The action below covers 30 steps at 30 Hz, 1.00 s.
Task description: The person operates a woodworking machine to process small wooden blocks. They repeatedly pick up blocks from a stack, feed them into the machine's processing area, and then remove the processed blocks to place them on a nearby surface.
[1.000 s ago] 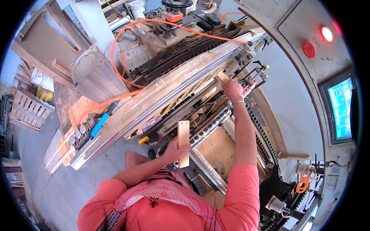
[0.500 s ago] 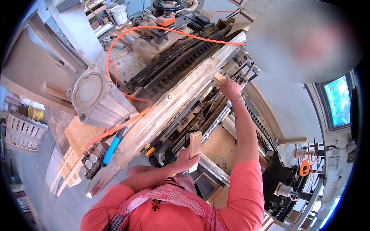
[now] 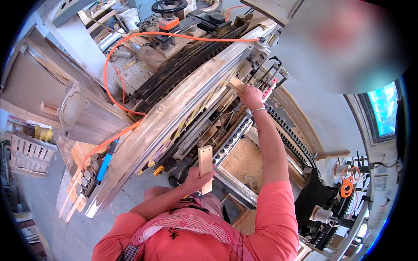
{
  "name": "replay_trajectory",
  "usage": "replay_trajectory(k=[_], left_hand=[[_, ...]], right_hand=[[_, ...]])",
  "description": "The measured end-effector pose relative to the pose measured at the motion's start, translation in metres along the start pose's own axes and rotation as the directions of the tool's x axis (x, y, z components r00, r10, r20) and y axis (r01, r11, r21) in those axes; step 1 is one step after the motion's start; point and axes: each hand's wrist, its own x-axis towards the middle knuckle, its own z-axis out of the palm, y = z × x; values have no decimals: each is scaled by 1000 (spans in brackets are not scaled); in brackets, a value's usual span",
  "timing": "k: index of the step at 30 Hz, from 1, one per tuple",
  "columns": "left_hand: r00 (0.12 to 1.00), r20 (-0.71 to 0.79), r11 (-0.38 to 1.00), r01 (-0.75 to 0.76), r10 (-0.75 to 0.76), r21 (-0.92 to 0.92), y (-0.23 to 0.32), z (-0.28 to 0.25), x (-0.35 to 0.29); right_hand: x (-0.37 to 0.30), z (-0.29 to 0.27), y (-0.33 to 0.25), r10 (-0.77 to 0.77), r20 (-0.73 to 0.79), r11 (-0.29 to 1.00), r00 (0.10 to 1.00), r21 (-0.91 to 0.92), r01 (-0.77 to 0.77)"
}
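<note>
Close to my body, my left hand (image 3: 196, 179) is wrapped round a short wooden slat (image 3: 205, 162) that stands nearly upright and has small holes at its top end. With my arm stretched forward, my right hand (image 3: 252, 97) grips a second piece of wood (image 3: 236, 85) at the far end of the machine, by its metal rods and clamps (image 3: 271, 69). The far end of that piece pokes out past my fingers. How it rests on the machine is hidden by my hand.
An orange air hose (image 3: 106, 78) loops over the long machine beam (image 3: 161, 108). A blue air gun (image 3: 104, 167) lies at left beside stacked wood strips (image 3: 78, 152). Sawdust fills a framed bay (image 3: 244, 163) below my right arm. A lit screen (image 3: 383, 111) stands at right.
My view has shifted, and the machine beam sits differently in it. My right hand stays at the machine's far end with its piece; my left hand still holds its slat, now more fully in sight.
</note>
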Motion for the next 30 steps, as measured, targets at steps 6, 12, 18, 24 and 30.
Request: replay_trajectory(k=[6, 12, 18, 24, 30], left_hand=[[998, -2, 995, -59, 60, 75, -6, -2, 1], [999, -23, 998, -23, 24, 60, 0, 2, 1], [998, 8, 993, -55, 55, 103, -5, -2, 1], [998, 0, 996, -55, 55, 73, 1, 0, 1], [998, -10, 996, -60, 61, 60, 2, 0, 1]], right_hand=[[4, 5, 3, -29, -26, 999, 999, -34, 28], [2, 2, 7, -86, -27, 996, 996, -35, 86], [4, 3, 7, -91, -19, 995, 996, -30, 91], [9, 9, 10, -21, 6, 1000, 1000, -13, 21], [4, -4, 1, -16, 6, 1000, 1000, -20, 17]])
